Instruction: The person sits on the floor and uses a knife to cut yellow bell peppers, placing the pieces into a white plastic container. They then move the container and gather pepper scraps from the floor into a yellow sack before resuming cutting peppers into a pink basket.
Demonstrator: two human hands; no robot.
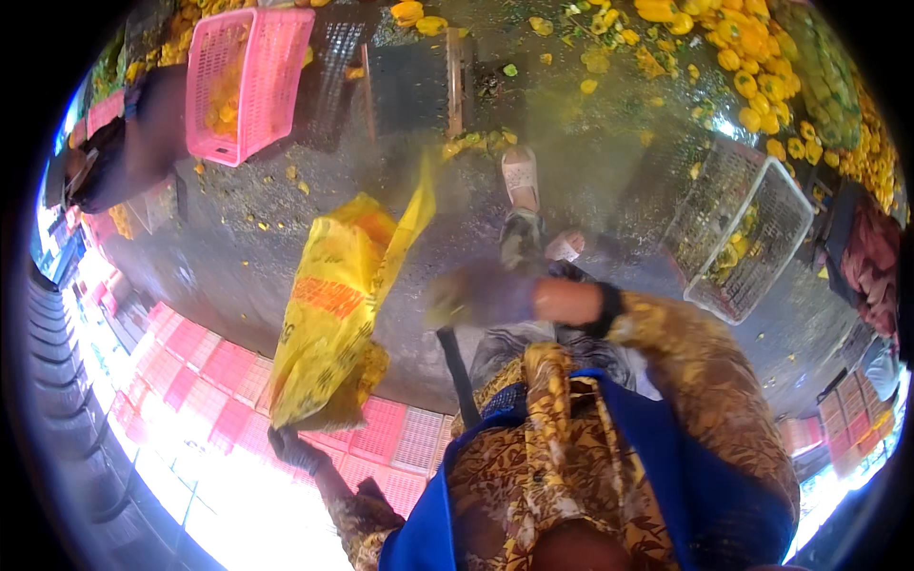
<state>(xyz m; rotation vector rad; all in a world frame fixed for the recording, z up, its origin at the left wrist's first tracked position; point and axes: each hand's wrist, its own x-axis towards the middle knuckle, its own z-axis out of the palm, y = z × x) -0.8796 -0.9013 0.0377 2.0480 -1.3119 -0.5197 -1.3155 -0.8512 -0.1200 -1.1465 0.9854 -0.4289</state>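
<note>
Right one of the hands [481, 297] blurry

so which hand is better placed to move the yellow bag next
Probably the left hand: it appears to grip the lower end of the yellow bag, while the right hand, blurred, shows apart from it.

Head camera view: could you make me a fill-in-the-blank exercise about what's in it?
1. The gloved left hand grips a large printed plastic sack coloured mainly ____.
2. The standalone slatted pink plastic crate is toward the picture's upper ____ corner.
3. The largest visible heap of glossy yellow bell peppers lies toward the upper ____ corner.
Missing words: yellow; left; right.
</note>
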